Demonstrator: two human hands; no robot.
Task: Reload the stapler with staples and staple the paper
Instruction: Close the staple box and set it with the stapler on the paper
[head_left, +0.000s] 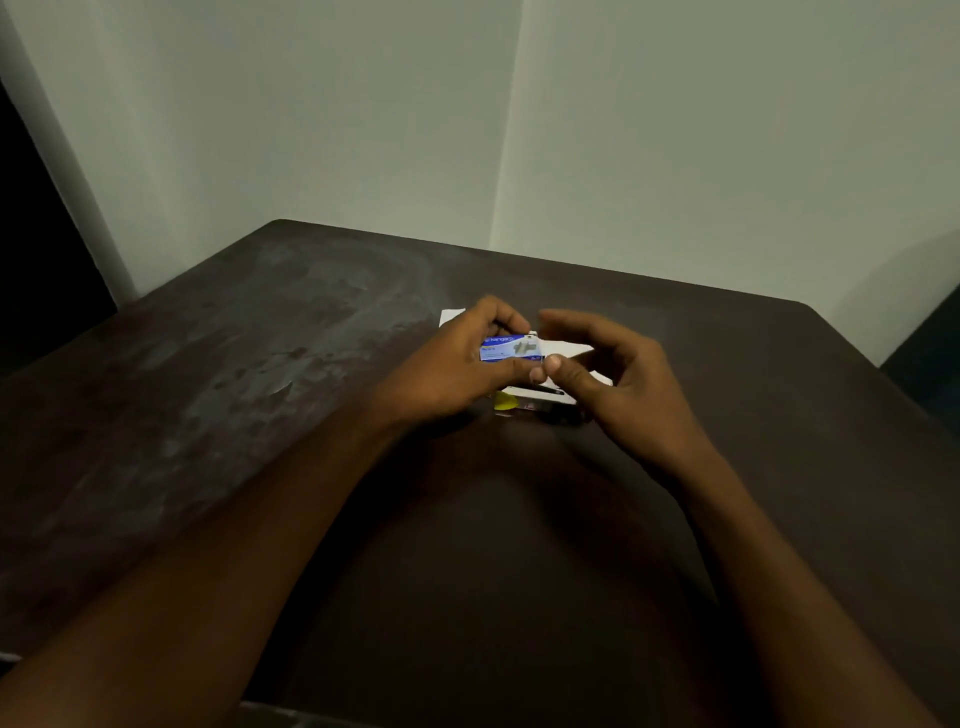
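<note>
My left hand (457, 364) grips a small blue and white staple box (511, 348), thumb under it and fingers curled over its far edge. My right hand (618, 379) hovers at the box's right end with curved fingers; its thumb tip meets my left thumb at the box's near corner. Below the hands lies white paper (569, 351) on the table. The stapler (540, 402), yellow at its left end and dark along its body, rests on the paper's near edge, partly hidden by my hands.
The dark brown table (260, 389) has a worn, pale patch on its left half. Pale walls meet in a corner behind it. A dark gap lies at the far left.
</note>
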